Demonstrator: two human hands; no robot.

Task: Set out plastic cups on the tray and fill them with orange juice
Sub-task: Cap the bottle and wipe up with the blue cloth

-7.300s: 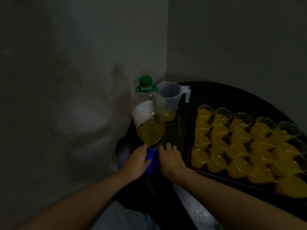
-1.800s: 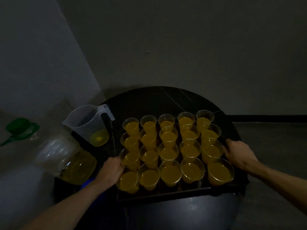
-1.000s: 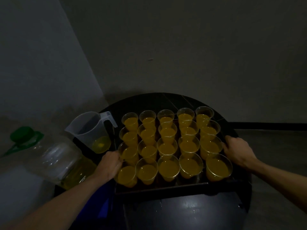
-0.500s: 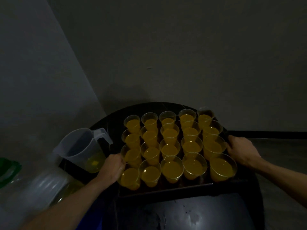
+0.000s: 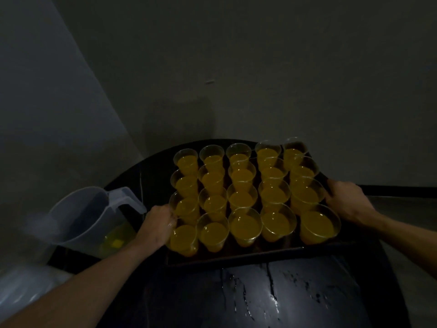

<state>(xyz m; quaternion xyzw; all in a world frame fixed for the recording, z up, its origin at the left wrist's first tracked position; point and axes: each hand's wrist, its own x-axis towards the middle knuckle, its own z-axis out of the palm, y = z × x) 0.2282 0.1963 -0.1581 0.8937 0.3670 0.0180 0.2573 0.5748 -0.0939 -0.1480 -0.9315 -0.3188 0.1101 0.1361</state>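
Head cam showed the tray (image 5: 236,258) over the dark round table (image 5: 272,301), packed with twenty clear plastic cups (image 5: 244,224), all filled with orange juice. The left hand (image 5: 158,223) had its fingers curled round the tray's left edge, and the right hand (image 5: 347,202) gripped the right edge the same way. Risky bit imo: the cups stood rim to rim, so any tilt or jerk could slosh juice or tip the near row, and the left knuckles sat right against a cup. The tabletop looked wet too. It was too dark to tell if the tray was off the table. Fingertips were hidden under the rim, and the measuring jug (image 5: 89,216) was blurred.
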